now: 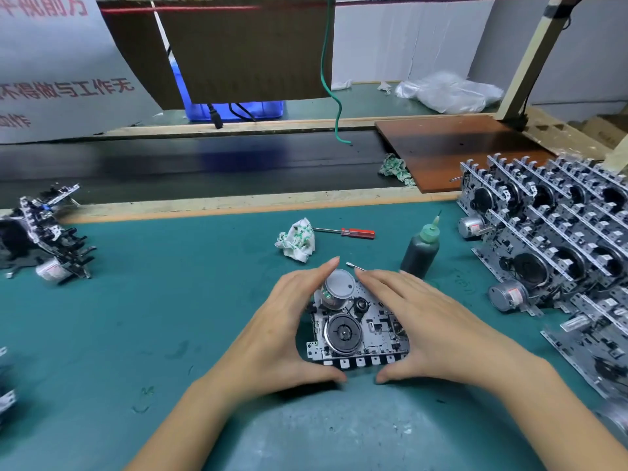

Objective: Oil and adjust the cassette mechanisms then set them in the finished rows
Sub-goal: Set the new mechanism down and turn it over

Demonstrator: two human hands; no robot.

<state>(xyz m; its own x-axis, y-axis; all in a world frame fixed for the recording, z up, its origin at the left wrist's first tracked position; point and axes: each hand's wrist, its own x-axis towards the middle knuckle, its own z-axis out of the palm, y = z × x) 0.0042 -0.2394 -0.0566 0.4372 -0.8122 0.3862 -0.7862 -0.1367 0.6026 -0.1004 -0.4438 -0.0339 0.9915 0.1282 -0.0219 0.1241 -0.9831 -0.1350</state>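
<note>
While the mechanism lay flat on the green mat near the front edge, both hands framed it: the left hand lay against its left side with straight fingers reaching up past the silver motor can, thumb along the near edge, and the right hand covered its right side the same way, fingers straight and thumb meeting the front edge. Neither hand curled round it; the fingers were extended and pressed to its sides. A thin metal tool tip showed just past the right fingertips; whether the hand held it could not be told. Just beyond the right hand stood a dark oil bottle with a green nozzle, upright. Farther back lay a crumpled rag and, beside it, a red-handled screwdriver. To the right, finished rows of mechanisms stood stacked on edge. On the left lay a smaller pile of them. Behind the mat ran a black belt, with a brown board and a second rag at its right end.
</note>
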